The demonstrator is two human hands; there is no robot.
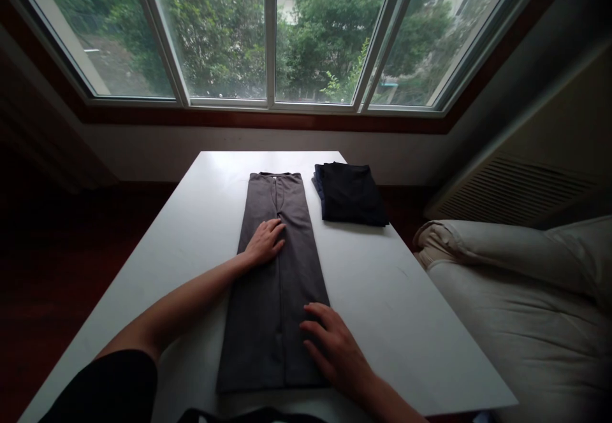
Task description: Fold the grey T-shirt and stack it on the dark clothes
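A pair of grey trousers [282, 264] lies flat and lengthwise on the white table [201, 219], folded in half along its length, waistband at the far end. My left hand [264, 242] rests palm down on the trousers' upper middle, fingers stretched out. My right hand [335, 345] lies flat on the near right part of the trousers, fingers spread. Neither hand holds anything.
A folded dark garment [351, 193] sits on the table's far right corner. A cream sofa or cushion [521, 302] stands to the right of the table. A wide window [268, 34] spans the far wall. Dark fabric shows at the table's near edge.
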